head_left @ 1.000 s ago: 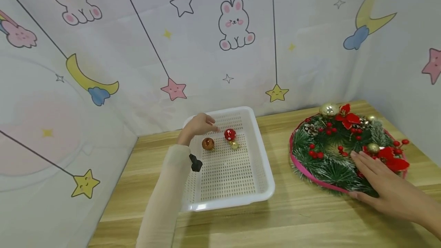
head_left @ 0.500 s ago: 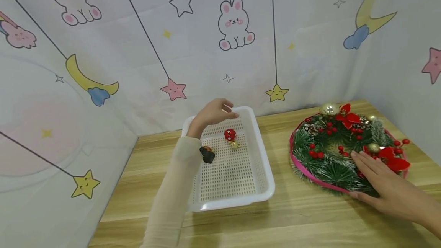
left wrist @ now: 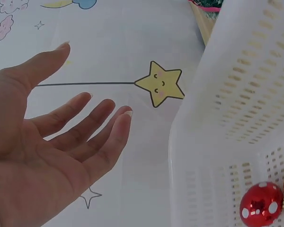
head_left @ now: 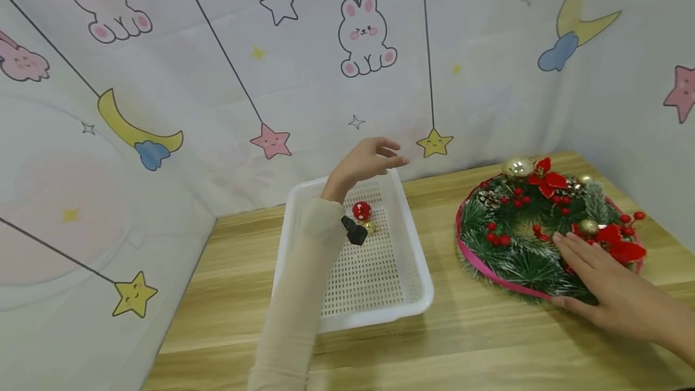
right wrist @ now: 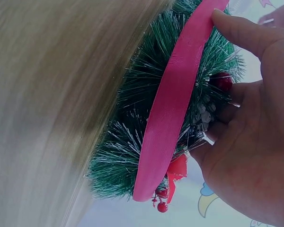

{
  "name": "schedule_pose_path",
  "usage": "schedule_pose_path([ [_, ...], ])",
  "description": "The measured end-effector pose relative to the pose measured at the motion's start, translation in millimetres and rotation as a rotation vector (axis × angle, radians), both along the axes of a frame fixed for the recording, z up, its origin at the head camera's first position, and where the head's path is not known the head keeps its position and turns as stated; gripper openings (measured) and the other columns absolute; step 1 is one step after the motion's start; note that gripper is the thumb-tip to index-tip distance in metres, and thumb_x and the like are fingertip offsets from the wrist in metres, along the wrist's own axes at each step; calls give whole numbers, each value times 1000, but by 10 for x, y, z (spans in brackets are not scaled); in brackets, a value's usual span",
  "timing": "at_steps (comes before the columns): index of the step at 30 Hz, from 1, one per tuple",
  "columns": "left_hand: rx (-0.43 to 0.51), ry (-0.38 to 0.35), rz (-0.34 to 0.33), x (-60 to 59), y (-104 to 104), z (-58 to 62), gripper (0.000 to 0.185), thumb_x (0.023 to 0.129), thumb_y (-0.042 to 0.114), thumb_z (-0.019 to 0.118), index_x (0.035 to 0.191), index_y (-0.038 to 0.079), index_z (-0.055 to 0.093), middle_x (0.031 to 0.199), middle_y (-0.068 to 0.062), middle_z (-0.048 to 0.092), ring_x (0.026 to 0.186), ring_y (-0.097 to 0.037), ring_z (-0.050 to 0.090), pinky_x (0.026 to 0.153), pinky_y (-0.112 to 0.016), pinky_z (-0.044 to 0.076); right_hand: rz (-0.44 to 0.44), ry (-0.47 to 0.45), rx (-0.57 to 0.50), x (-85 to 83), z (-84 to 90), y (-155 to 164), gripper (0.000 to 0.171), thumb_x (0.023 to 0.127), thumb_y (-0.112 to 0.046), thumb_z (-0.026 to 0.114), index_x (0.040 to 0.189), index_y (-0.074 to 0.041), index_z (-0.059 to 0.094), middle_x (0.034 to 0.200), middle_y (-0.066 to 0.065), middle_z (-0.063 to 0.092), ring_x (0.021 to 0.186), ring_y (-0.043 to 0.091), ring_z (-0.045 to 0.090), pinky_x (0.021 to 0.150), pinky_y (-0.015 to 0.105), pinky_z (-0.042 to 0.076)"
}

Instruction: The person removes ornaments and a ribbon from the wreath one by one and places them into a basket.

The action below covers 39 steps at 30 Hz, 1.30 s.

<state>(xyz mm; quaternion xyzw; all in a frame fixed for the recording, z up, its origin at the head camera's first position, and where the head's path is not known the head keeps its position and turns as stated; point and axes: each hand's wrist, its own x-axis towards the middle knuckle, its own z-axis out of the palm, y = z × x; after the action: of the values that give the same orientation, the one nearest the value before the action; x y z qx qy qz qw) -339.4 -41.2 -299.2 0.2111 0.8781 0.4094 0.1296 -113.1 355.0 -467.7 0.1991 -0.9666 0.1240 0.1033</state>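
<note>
My left hand (head_left: 369, 160) hovers above the far rim of a white perforated plastic basket (head_left: 420, 303). Its fingers are loosely bent and the palm holds nothing, as the left wrist view (left wrist: 61, 146) confirms. Inside the basket lie a red Christmas ball with white dots (head_left: 361, 210) and a small gold bauble (head_left: 370, 226), partly behind the wrist device. On the right a green Christmas wreath (head_left: 534, 270) lies on the table. My right hand (head_left: 610, 288) rests on its near right side, fingers extended over the greenery, thumb touching the pink ribbon (right wrist: 173, 99) around the edge.
The wreath carries red berries (head_left: 498, 239), poinsettias (head_left: 545, 180), pinecones and gold balls (head_left: 517, 167). Wooden tabletop (head_left: 456, 349) shows between basket and wreath. A cloth wall printed with rabbits, stars and moons stands close behind the basket. A black device (head_left: 354, 231) sits on the left wrist.
My left hand has moved up and right, from over the basket's left side to its far right rim. The sleeve now hides the brown ball. My right hand stays on the wreath.
</note>
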Motion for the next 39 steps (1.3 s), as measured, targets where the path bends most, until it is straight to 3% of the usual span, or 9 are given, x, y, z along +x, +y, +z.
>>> schedule_pose_path([
  [2,37,-13,-16,-20,89,4,58,100,36,74,148,10,56,145,-16,64,125,-33,69,107,-45,57,-4,0,-1,0,4,9,114,90,-38,83,171,-13,5,172,28,22,166,37,2,130,36,-17],
  [12,124,-66,-53,-83,459,-42,59,100,33,74,149,6,56,147,-16,63,121,-30,70,103,-39,59,6,9,-11,4,19,28,112,90,-37,83,170,-13,8,172,28,23,166,38,5,122,16,-23],
  [17,161,-107,-39,-123,623,-121,59,99,35,74,148,6,56,148,-15,62,122,-28,71,104,-37,59,-4,0,-15,11,20,37,112,90,-38,83,171,-13,8,171,28,24,164,43,9,122,18,-23],
  [22,185,-129,-48,-97,817,-186,60,100,38,73,150,10,55,152,-13,60,126,-27,69,107,-37,57,17,33,4,21,9,59,116,87,-35,86,171,-13,8,173,24,23,167,28,-1,119,11,-21],
  [25,194,-112,-49,-64,967,-225,61,100,41,72,151,13,56,153,-11,60,128,-26,68,105,-35,58,26,59,10,22,3,67,117,86,-35,87,170,-13,10,173,22,24,166,15,-5,118,6,-19],
  [32,196,-17,-23,40,1346,-362,56,98,48,73,147,24,60,149,-7,63,130,-24,65,104,-42,57,5,-4,-14,19,25,59,113,90,-38,83,171,-14,7,173,25,23,166,37,8,117,7,-22],
  [39,185,2,13,135,1617,-485,53,98,46,74,145,27,61,147,-4,65,134,-21,62,106,-43,56,10,-4,-20,5,41,48,110,91,-41,82,170,-14,10,172,24,26,166,35,11,116,5,-20],
])
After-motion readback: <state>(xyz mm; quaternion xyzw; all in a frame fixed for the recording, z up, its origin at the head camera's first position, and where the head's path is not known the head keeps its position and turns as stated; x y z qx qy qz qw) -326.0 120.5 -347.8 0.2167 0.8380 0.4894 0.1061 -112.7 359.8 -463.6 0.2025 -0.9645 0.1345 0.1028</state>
